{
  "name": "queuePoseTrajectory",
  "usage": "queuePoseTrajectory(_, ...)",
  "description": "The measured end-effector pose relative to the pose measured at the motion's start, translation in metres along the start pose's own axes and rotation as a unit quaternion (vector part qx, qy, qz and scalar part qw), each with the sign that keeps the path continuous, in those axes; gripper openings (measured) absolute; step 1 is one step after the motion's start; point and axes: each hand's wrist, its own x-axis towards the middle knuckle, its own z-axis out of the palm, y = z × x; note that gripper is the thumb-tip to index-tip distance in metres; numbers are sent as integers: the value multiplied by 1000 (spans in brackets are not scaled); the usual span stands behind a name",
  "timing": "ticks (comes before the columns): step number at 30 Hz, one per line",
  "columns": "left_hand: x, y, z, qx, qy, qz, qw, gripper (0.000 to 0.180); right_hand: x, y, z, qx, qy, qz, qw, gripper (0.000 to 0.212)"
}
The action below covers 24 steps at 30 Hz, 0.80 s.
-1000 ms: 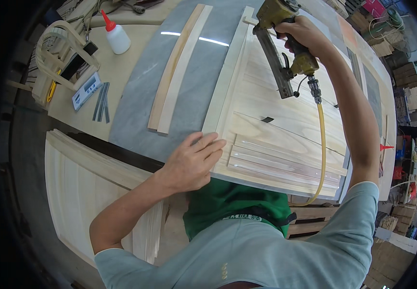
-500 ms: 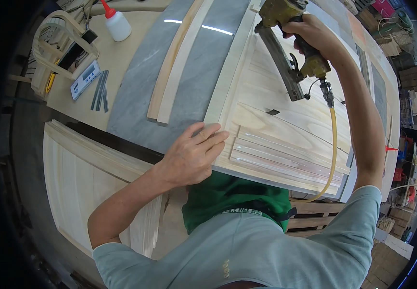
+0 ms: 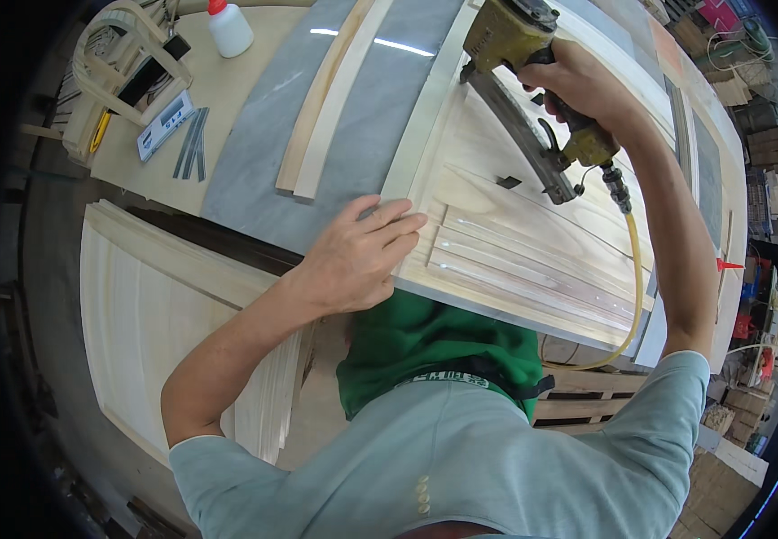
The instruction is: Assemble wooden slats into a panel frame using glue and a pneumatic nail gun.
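Observation:
My right hand (image 3: 577, 85) is wrapped round the handle of an olive-yellow air nail gun (image 3: 507, 40), whose yellow hose (image 3: 637, 278) trails back toward me. The gun's nose is over a long pale wooden strip (image 3: 425, 135) at the left side of a flat wooden panel (image 3: 470, 198); whether they touch I cannot tell. My left hand (image 3: 362, 251) rests with fingers spread on the near end of that strip, holding nothing. Several thin wooden slats (image 3: 523, 269) with white glue spots lie across the panel's near end. A small dark chip (image 3: 508, 182) sits on the panel.
Two loose wooden strips (image 3: 326, 117) lie on the grey tabletop (image 3: 254, 153). Farther left are a white glue bottle (image 3: 231, 31), a blue-white box (image 3: 164, 124), thin metal strips (image 3: 191, 144) and a wooden frame holder (image 3: 92, 81). Stacked panels (image 3: 164, 314) stand at lower left.
The nail gun in my right hand has come nearer to me along the strip and slightly left. My left hand stays at the strip's near end. The whole view has shifted a little.

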Motion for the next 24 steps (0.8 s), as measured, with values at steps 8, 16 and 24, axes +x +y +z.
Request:
queuePoseTrajectory(8,-1,4,-2,3,-19,-13,1000,45,-22,-8,8,-21,-44,-21,999,26)
queuePoseTrajectory(16,-3,2,1,13,2,3,1000,42,-39,-20,15,-47,-58,-25,997,24)
queuePoseTrajectory(24,-5,6,2,18,48,-13,999,41,-73,-25,27,-48,-90,-31,994,22)
